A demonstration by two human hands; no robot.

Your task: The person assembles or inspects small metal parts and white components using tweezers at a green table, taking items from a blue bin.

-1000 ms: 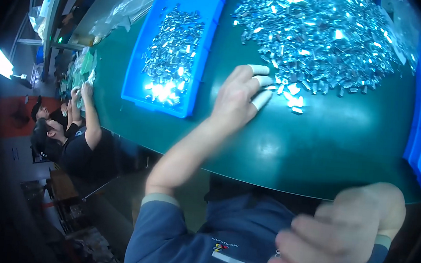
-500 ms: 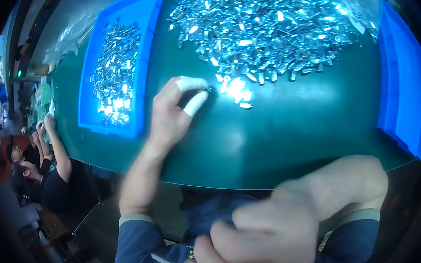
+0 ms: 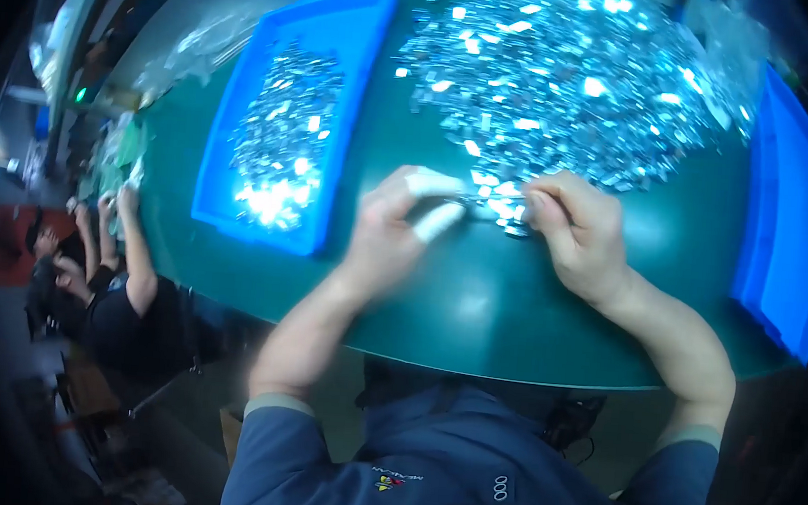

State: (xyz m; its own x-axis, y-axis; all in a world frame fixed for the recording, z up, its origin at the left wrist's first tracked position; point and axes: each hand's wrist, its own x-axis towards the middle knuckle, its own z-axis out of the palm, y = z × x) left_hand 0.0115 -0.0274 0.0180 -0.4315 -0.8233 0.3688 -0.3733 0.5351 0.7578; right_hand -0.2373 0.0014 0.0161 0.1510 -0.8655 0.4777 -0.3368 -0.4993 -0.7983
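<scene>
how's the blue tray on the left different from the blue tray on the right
The left blue tray lies fully in view, and shiny metal pieces fill much of it. The right blue tray is cut off by the picture's rim, and the part that shows looks bare. The left hand, with white-taped fingers, is nearer the left tray; the right hand is nearer the right one. Both are blue, rectangular and rest on the green table.

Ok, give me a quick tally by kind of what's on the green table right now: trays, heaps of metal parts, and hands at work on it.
Blue trays: 2, left tray and right tray
Heaps of shiny metal parts: 2, one in the left tray, one loose on the table
Hands at the loose heap's near edge: 2, left hand, right hand
Total: 6
</scene>
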